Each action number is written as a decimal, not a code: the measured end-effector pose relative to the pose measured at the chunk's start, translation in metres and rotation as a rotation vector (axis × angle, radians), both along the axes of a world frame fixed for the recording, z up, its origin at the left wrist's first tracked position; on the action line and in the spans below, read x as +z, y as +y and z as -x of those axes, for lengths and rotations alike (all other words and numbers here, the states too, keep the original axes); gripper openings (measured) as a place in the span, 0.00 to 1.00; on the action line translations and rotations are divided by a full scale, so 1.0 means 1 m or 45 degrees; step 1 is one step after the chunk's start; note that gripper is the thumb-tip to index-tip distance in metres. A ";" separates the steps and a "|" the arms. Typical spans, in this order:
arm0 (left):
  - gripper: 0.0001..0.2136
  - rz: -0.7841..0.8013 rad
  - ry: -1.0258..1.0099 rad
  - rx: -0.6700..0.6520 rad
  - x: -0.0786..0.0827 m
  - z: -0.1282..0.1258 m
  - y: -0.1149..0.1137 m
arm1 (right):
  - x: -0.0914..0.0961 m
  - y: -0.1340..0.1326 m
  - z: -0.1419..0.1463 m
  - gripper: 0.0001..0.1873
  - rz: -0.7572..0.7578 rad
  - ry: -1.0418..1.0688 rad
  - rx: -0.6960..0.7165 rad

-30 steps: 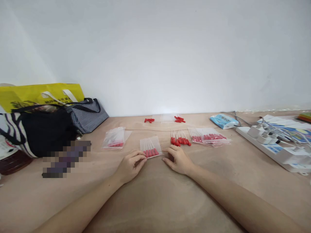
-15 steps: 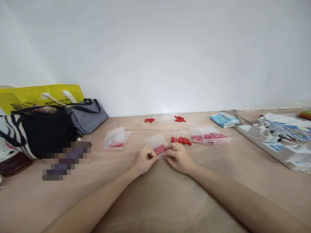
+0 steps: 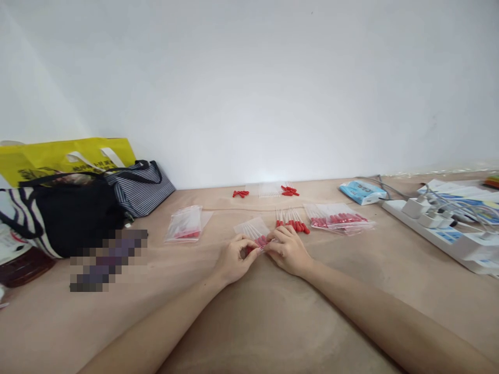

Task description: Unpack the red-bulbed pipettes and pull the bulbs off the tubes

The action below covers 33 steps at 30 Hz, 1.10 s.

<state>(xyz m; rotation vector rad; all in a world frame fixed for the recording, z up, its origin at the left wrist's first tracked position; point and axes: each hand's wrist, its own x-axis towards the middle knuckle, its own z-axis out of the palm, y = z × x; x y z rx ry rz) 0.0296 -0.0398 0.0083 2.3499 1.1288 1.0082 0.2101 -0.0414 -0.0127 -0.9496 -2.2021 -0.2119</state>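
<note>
Head view: the small clear bag of red-tipped sticks lies on the table in front of the person, its near edge caught between both hands. The left hand pinches that edge from the left, and the right hand pinches it from the right, fingertips almost meeting over the red tips. A second ago the bag lay flat with only the left fingertips on it and the right hand resting spread beside it. Since then both hands have closed in on the bag, and it has shifted slightly right, so the work now looks centred on its near edge.

Just beyond the right hand lies a loose bunch of red-tipped sticks, with a stack of filled bags beside it. Another filled bag lies apart to the left. A power strip sits far right, and a black bag far left.
</note>
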 end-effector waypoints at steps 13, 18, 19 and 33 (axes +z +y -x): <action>0.08 -0.074 0.025 -0.161 -0.004 -0.006 0.001 | 0.002 -0.001 0.004 0.09 0.035 -0.021 0.041; 0.08 -0.079 0.028 -0.044 -0.008 -0.004 0.004 | 0.004 -0.004 0.012 0.08 0.115 -0.018 0.037; 0.07 -0.080 0.018 0.001 -0.009 -0.003 0.005 | 0.004 -0.005 0.013 0.08 0.131 -0.017 0.047; 0.12 -0.019 0.239 -0.035 -0.001 0.023 0.024 | 0.007 -0.007 -0.013 0.02 0.482 0.183 0.049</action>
